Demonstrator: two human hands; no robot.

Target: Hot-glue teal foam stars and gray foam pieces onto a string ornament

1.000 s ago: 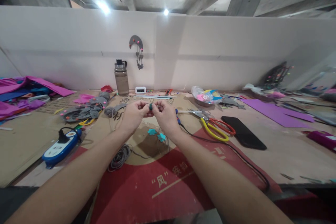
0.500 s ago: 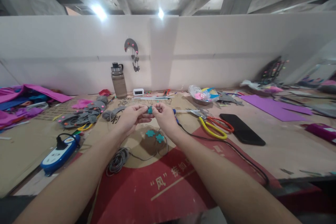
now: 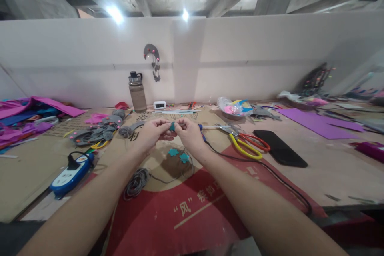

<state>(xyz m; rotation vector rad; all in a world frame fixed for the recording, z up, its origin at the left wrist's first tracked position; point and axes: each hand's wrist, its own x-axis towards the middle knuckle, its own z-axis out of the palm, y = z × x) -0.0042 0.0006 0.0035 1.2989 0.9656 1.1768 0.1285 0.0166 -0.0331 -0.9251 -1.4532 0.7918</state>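
A bottle stands at the desk's back edge, with a small clock just right of it. Grey felt pieces lie back left, and a blue power strip lies nearer the front left. Scissors with yellow and red handles lie right of centre, a black phone just beside them and a purple sheet further right.

I log: right hand hemmed by scissors, phone and black cable; bare desk beyond them toward the right edge. Left hand: wire coil and power strip crowd the near left corner.
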